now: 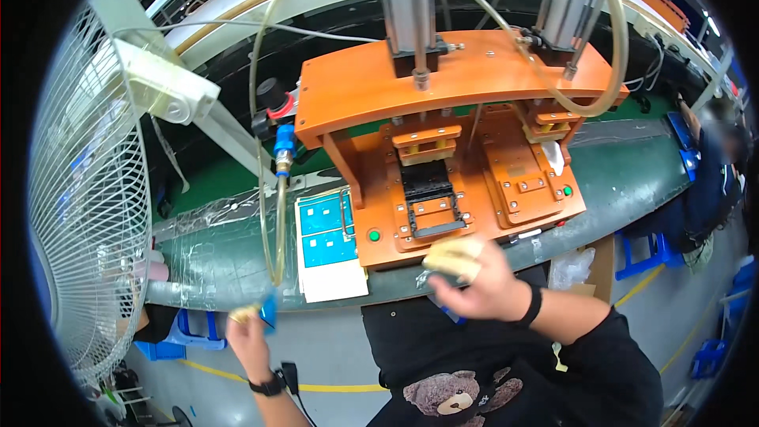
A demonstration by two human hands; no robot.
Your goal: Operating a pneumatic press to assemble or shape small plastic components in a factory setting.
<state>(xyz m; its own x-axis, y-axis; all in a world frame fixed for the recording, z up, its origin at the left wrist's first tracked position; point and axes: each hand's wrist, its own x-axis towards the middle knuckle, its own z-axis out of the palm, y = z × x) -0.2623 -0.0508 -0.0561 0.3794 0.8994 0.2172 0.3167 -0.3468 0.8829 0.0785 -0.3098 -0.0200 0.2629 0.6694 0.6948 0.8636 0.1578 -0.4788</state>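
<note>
Two hands busy: right hand point(473, 285), fingertips taped, pinching a small dark part point(439, 277) just below the orange press fixture point(443, 182), close for loading. Left hand point(247, 332) out wide, gripping a small blue piece point(269, 312), kept apart from the nest.

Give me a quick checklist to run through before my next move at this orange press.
1. Left nest of the orange press free of hands: ok, both hands are in front of it.
2. Black part sits in the left nest: ok, though whether it is seated flat, cannot tell.
3. Right hand holds a small dark part in taped fingers: ok.
4. Left hand holds a small blue piece: ok.
5. Green button within reach: ok.
6. Right nest loaded: cannot tell.
</note>
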